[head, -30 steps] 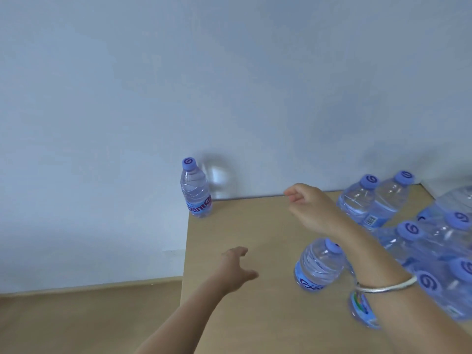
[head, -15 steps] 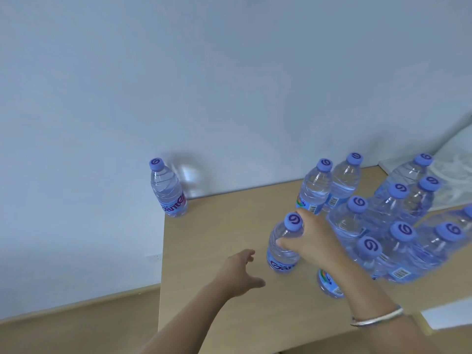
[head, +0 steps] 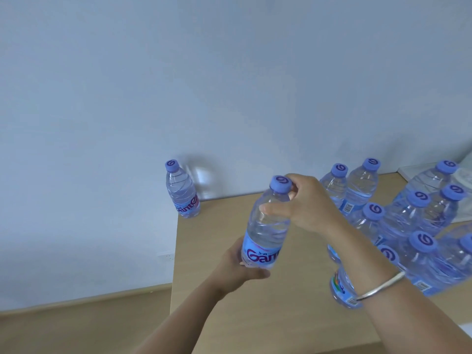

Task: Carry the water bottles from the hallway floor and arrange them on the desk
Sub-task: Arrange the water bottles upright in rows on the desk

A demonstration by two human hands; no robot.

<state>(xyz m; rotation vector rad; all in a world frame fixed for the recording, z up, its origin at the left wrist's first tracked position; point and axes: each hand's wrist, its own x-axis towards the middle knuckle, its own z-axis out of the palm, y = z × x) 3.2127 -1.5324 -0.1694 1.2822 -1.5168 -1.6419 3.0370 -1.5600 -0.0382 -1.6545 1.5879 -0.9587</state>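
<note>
A clear water bottle (head: 267, 226) with a purple cap and blue label is held above the wooden desk (head: 212, 251). My right hand (head: 306, 205) grips its neck and shoulder just under the cap. My left hand (head: 240, 267) wraps around its base from below. One single bottle (head: 181, 192) stands upright at the desk's far left corner against the wall. A cluster of several bottles (head: 413, 226) stands at the right side of the desk, behind my right forearm.
The desk's left edge (head: 175, 251) drops to a wood-coloured floor (head: 76, 325). A pale wall (head: 178, 85) rises straight behind the desk. A white object (head: 462, 172) lies at the far right. A silver bangle (head: 380, 287) circles my right wrist.
My right hand has lifted one bottle off the desk from the cluster's left edge and carried it left. My left hand has risen and closed around its base.
</note>
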